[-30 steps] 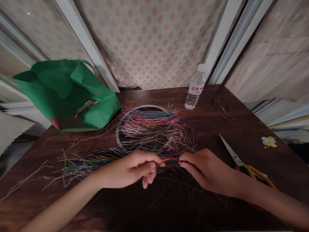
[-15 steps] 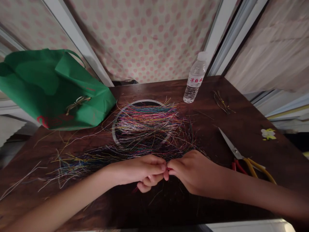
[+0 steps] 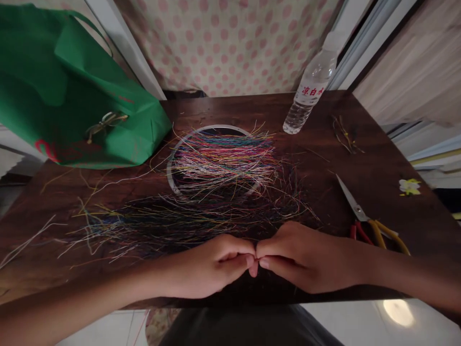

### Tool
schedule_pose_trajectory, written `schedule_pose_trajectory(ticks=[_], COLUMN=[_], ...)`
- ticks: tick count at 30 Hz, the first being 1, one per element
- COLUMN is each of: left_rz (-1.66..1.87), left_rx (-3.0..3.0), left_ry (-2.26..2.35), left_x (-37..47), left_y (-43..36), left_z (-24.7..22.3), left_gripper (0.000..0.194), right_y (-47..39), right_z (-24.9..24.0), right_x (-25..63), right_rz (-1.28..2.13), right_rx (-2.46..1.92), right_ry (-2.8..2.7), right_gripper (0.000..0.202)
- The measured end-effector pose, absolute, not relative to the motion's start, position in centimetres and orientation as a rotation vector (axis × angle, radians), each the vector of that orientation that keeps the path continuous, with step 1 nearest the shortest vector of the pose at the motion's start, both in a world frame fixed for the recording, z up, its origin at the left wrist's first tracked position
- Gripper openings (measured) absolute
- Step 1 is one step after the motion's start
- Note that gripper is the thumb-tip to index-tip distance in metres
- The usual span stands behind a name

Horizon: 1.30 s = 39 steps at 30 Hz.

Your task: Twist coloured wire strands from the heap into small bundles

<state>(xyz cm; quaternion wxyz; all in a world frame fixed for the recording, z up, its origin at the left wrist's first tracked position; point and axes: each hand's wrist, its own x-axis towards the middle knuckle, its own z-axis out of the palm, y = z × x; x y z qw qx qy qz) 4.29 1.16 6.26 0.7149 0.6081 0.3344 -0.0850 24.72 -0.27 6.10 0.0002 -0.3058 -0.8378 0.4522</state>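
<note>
My left hand [image 3: 212, 266] and my right hand [image 3: 304, 259] meet fingertip to fingertip over the near edge of the table. Both are closed in a pinch on a thin red wire, of which only a sliver shows between the fingers. Just beyond them lies a loose, dark bundle of multicoloured wires [image 3: 154, 221], its ends fanned out to the left. Farther back, a brighter heap of cut wires [image 3: 223, 156] rests across a round object with a pale rim [image 3: 170, 180]. Scissors [image 3: 358, 211] with yellow handles lie right of my right hand, beside a red-handled tool [image 3: 362, 233].
A green bag [image 3: 140, 129] stands at the back left, with what looks like eyeglasses [image 3: 104, 126] against it. A water bottle [image 3: 306, 91] stands at the back right. Twisted wire scraps [image 3: 345, 135] and a small white-yellow flower [image 3: 409, 187] lie on the right of the dark table [image 3: 302, 149].
The view has tipped downward, showing the floor and my lap. My left fingers have curled in, and both hands' fingertips have come closer together, covering most of the red wire.
</note>
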Motion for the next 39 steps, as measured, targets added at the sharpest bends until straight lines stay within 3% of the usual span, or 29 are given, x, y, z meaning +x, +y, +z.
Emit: schedule_pose_trajectory(ticks=[7,18,29,35,39], left_rz=[-0.222,-0.248,-0.295,-0.278,-0.266], left_rx=[1.247,0.746,0.619,0.575,0.625], left_ry=[0.652,0.539,0.520,0.619,0.674], left_x=[3.4,2.0,1.6,1.5,1.7], left_y=[0.8,0.8,1.0,0.9,0.2], left_z=[6.3,4.4,3.0,2.4,2.7], left_gripper=[0.027,0.026,0.023,0.012,0.018], right_y=[0.3,0.6,0.3,0.3,0.2], right_z=[5.8,2.3,0.9,0.2,0.1], right_x=[24.2,23.7,23.2,23.1,22.8], right_rz=[1.900,2.873,2.961,2.974,3.030], right_rx=[-0.902,-0.850,-0.782,-0.811,-0.798], right_ry=[-2.340,-1.242,-1.042,-1.071,-1.113], right_gripper=[0.023,0.017,0.016,0.018,0.023])
